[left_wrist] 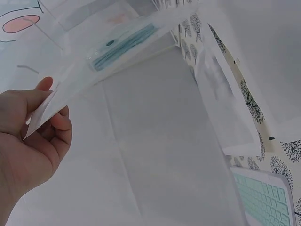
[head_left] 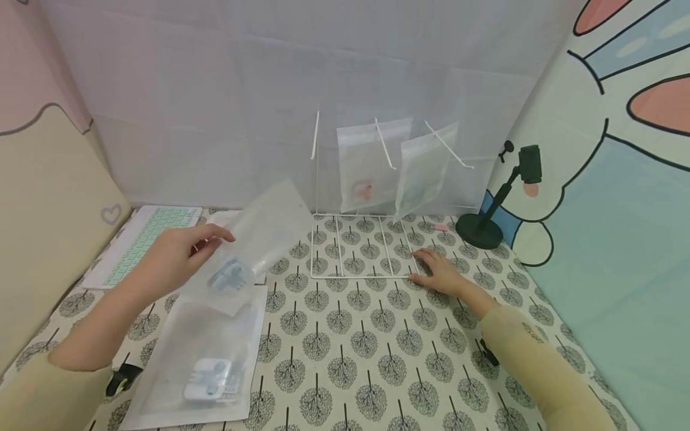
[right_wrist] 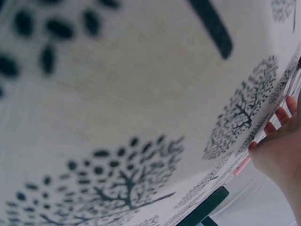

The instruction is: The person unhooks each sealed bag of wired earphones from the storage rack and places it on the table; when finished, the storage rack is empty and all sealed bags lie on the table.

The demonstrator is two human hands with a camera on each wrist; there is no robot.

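My left hand pinches a translucent frosted bag by its edge between thumb and fingers, holding it tilted above the table. A bluish coiled cable shows inside that bag. Under it, a larger frosted bag lies flat with white-and-blue earphones in it. My right hand rests at the right side of the white wire rack's base, fingers spread and touching its corner. Two frosted bags hang on the rack's hooks, one with a pink item, the other with a greenish item.
The rack's left hook carries no bag. A white keyboard with mint keys lies at the left. At the back right stands a black phone stand, near a small pink piece. Fabric walls enclose the tree-patterned tablecloth.
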